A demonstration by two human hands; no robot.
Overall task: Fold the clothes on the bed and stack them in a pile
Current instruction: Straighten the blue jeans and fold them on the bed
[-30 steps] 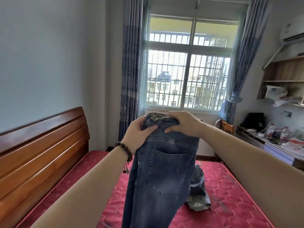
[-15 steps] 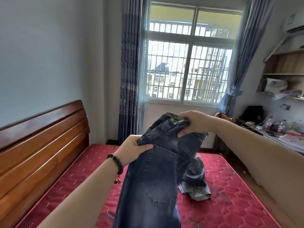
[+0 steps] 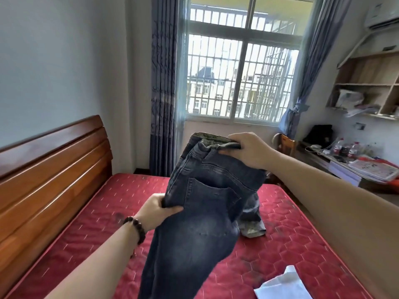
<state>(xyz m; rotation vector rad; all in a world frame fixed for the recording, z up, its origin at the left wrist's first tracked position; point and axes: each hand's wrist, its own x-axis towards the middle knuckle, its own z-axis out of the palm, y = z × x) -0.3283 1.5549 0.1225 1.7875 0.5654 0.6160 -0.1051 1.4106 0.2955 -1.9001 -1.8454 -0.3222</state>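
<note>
the step in hand looks like lining up a pair of jeans for the first fold, leg over leg, before anything is laid down. the jeans hang in the air above the bed, back pocket facing the camera, legs dropping out of the bottom of the view. the right hand pinches the waistband at its top corner, fingers curled over the doubled denim. the left hand, a bead bracelet on its wrist, grips the side seam lower down near the hip, thumb on the front of the cloth.

the next move probably calls for bringing both seams together, then lowering the jeans flat onto the mattress to fold them across.

for room: the red mattress is open to the left, toward the wooden headboard. a second crumpled garment lies just behind the jeans, partly hidden, and a white item sits near the bottom right corner. the right edge of the bed runs close to a counter with bottles and papers, so the left side seems the safer landing spot.
</note>
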